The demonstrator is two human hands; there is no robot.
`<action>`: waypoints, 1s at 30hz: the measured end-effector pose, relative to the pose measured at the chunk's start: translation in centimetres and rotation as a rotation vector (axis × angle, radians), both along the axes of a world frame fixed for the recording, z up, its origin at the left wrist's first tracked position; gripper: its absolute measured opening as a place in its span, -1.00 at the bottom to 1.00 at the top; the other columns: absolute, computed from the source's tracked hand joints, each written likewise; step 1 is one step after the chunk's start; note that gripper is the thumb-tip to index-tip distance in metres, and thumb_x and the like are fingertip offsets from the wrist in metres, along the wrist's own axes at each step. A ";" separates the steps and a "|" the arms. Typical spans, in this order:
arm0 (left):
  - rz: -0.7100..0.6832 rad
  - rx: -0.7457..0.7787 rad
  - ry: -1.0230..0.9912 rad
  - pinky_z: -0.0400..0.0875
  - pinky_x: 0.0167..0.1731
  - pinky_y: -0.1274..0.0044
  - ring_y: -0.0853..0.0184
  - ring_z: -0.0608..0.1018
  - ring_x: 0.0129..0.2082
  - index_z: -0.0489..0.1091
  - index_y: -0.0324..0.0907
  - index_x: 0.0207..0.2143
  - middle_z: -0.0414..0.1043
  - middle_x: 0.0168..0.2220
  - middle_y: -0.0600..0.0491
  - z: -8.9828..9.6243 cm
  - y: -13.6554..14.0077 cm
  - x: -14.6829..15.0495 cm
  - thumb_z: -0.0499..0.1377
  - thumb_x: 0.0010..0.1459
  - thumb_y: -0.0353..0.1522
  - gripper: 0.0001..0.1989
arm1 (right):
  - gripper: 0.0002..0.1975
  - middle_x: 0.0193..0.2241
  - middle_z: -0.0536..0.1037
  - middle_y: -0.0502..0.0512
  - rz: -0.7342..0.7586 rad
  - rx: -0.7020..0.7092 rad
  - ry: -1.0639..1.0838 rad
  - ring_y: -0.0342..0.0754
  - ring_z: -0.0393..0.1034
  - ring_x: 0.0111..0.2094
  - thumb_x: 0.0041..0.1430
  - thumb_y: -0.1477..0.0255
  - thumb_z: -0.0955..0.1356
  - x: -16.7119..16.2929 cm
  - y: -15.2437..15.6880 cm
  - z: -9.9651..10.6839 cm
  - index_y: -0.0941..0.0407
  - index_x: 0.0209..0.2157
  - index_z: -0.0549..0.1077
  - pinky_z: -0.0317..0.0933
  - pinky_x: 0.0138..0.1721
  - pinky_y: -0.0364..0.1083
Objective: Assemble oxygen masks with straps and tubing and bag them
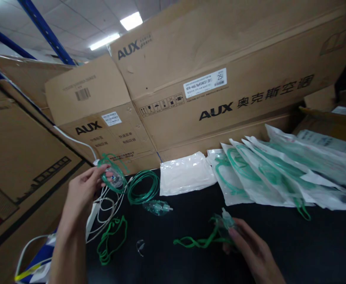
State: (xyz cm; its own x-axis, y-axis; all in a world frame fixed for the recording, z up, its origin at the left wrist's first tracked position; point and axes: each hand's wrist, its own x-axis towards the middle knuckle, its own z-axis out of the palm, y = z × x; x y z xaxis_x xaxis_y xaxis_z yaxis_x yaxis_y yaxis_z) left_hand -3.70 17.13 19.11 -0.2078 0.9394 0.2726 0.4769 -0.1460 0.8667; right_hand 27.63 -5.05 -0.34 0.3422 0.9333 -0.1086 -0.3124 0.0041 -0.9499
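Note:
My left hand (88, 183) is raised at the left, its fingers pinching a clear, green-edged piece (115, 180) that looks like an oxygen mask part. At the lower right, my right hand (247, 242) grips a transparent oxygen mask (226, 223) by its pale connector; much of the mask is hidden by the fingers. From it a green elastic strap (195, 241) trails left over the black tabletop (173, 266). Between the hands lie coiled green tubing (143, 188), a clear green-tinted mask-like piece (157, 207) and a small clear part (140, 247). Another green strap (111, 241) lies nearer the left forearm.
A white pouch (187, 173) lies at the back middle. Several packs of green tubing (234, 177) overlap to its right. Large cardboard boxes (173, 130) wall the back and left. White cables (106, 211) and a power strip (92, 219) run beside my left forearm.

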 end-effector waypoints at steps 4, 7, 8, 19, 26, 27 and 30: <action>-0.220 0.172 0.191 0.45 -0.54 0.63 0.39 0.58 -0.50 0.60 -0.18 -0.25 0.61 -0.44 0.08 1.2 -6.3 4.2 0.31 0.18 -0.14 -0.71 | -0.68 -0.27 0.65 0.16 -0.050 0.094 0.326 -0.01 0.45 -0.43 0.20 0.11 0.47 1.0 -1.2 0.9 0.05 -0.18 0.65 0.39 -0.37 -0.07; -0.496 0.316 0.514 0.58 -0.38 0.55 0.37 0.63 -0.46 0.58 -0.15 -0.11 0.64 -0.35 0.09 -2.8 -10.6 8.7 0.22 0.32 -0.26 -0.80 | -0.66 -0.27 0.68 0.25 -0.079 0.101 0.468 0.11 0.51 -0.42 0.13 0.08 0.48 2.4 -3.0 0.3 0.04 -0.22 0.68 0.42 -0.42 0.02; -0.615 0.399 0.584 0.61 -0.32 0.49 0.32 0.66 -0.40 0.56 -0.19 -0.08 0.65 -0.29 0.03 -5.0 -11.8 10.2 0.18 0.36 -0.32 -0.80 | -0.65 -0.28 0.69 0.26 -0.105 0.073 0.494 0.15 0.53 -0.40 0.10 0.07 0.49 2.9 -3.7 -0.1 0.03 -0.23 0.69 0.44 -0.41 0.05; -0.894 0.085 0.858 0.68 -0.25 0.31 0.13 0.65 -0.11 0.48 -0.04 0.04 0.56 -0.12 0.04 -16.9 -17.9 12.5 0.24 0.31 -0.40 -0.74 | -0.48 -0.10 0.70 0.15 -0.355 -0.201 0.527 0.21 0.60 -0.11 -0.03 0.18 0.60 3.6 -8.2 -1.1 0.02 -0.01 0.59 0.41 -0.01 0.14; -0.901 0.090 0.693 0.66 -0.23 0.38 0.18 0.62 -0.13 0.50 -0.02 0.00 0.54 -0.10 0.03 -17.2 -18.1 10.3 0.26 0.30 -0.29 -0.77 | -0.50 -0.12 0.71 0.09 -0.298 -0.213 0.508 0.16 0.62 -0.15 0.00 0.25 0.60 3.6 -7.1 -0.3 -0.06 0.01 0.56 0.51 -0.14 0.06; -0.887 0.087 0.662 0.66 -0.20 0.39 0.19 0.62 -0.11 0.49 0.00 0.02 0.53 -0.08 0.03 -17.2 -17.8 10.1 0.25 0.31 -0.27 -0.76 | -0.49 -0.07 0.69 0.06 -0.321 -0.224 0.493 0.15 0.61 -0.11 0.00 0.26 0.60 3.7 -6.8 -0.4 -0.08 0.02 0.56 0.51 -0.12 0.04; -0.817 0.075 0.590 0.61 -0.08 0.38 0.23 0.60 -0.07 0.48 0.03 0.06 0.51 -0.04 0.04 -16.5 -16.2 10.4 0.16 0.39 -0.31 -0.76 | -0.51 0.03 0.65 0.06 -0.320 -0.240 0.472 0.16 0.56 0.01 0.01 0.25 0.59 3.5 -6.1 -0.4 -0.07 0.01 0.58 0.49 -0.04 0.03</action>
